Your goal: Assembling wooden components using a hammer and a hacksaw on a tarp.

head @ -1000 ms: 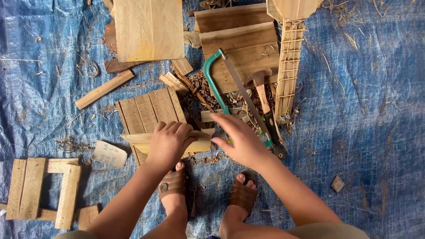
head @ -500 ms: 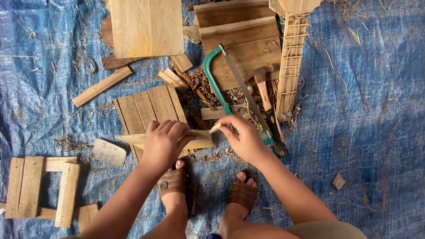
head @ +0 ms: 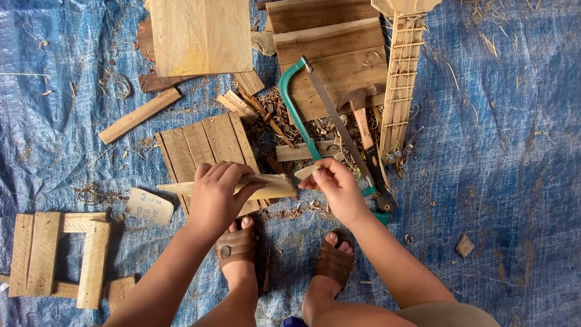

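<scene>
A thin wooden strip (head: pixel 242 184) lies level across the middle of the view, just above the person's feet, its pale length running from left to right with the right end blunt and slightly ragged. The left hand (head: pixel 216 197) holds it from above, the grip closed around the strip's middle with fingers curled over the top edge and the thumb beneath. The right hand (head: pixel 336 188) sits at the strip's right end, its grip pinched shut on a small wood sliver (head: pixel 307 171) that points toward the strip, close to its tip; whether the two pieces touch cannot be told. Under the strip and the left hand lies a small slatted panel (head: pixel 203 142) of four or so boards, tilted a little. Just right of the right hand rests a green-framed hacksaw (head: pixel 296 112), its blade slanting down toward a hammer (head: pixel 363 118) with a wooden handle, and both lie among wood shavings (head: pixel 272 115) and short offcuts. Beyond them, wider planks (head: pixel 330 42) are stacked at the top, with a pale board (head: pixel 200 36) to their left and a ladder-like wooden frame (head: pixel 400 79) to their right. A loose stick (head: pixel 139 115) lies to the upper left, a small printed tag (head: pixel 149 206) sits beside the left forearm, and a blocky wooden frame (head: pixel 57 257) occupies the lower left. Both feet wear brown sandals (head: pixel 237 248), and everything rests on a blue tarpaulin (head: pixel 514 151) spread over the floor.
</scene>
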